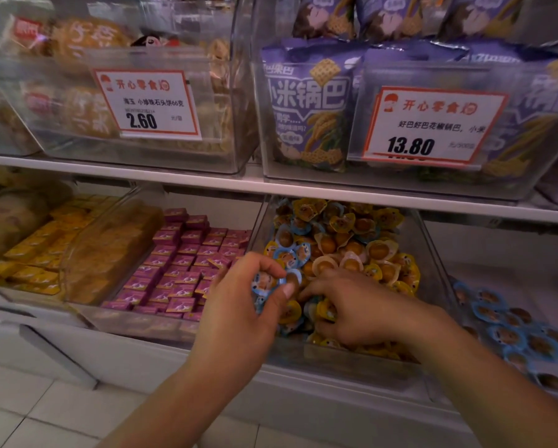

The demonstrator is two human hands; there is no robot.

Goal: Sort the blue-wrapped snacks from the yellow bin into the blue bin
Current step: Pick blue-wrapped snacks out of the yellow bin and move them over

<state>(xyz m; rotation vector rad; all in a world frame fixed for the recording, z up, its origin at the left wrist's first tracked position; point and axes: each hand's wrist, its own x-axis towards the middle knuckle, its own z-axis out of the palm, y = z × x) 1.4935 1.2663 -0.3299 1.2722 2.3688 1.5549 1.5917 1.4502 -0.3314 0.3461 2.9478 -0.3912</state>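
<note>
grip: left hand (pixel 252 305) pinches a small bunch of blue-wrapped snacks (pixel 266 282) between thumb and curled fingers, held at the front-left corner of the yellow bin (pixel 432 253).
other hand: right hand (pixel 345 305) is just right of the grip, fingers curled down into the pile; can't tell if it has one pinched or is only raking.
item feel: judging by looks, light single-serve packs, round hard-ish core inside a thin crinkly film with a flat sealed rim. Film likely slick, so a stack in one pinch may fan out or slip.
where to hold: best bet is across the domed middle, or pinch the flat rim; rim grip is easier for picking one out of a pile.
around grip: yellow-wrapped snacks (pixel 381 250) dominate the pile, with more blue ones mixed in just behind the grip and near the bin's back left.
destination: blue bin (pixel 445 279), right of the yellow bin, beyond the right hand, already has blue packs in it.
left of grip: pink boxes (pixel 180 270) in the neighbouring bin, not in play.
above: price tags (pixel 148 103) on the upper shelf bins.
risk: dropping packs while crossing over the right arm.
</note>
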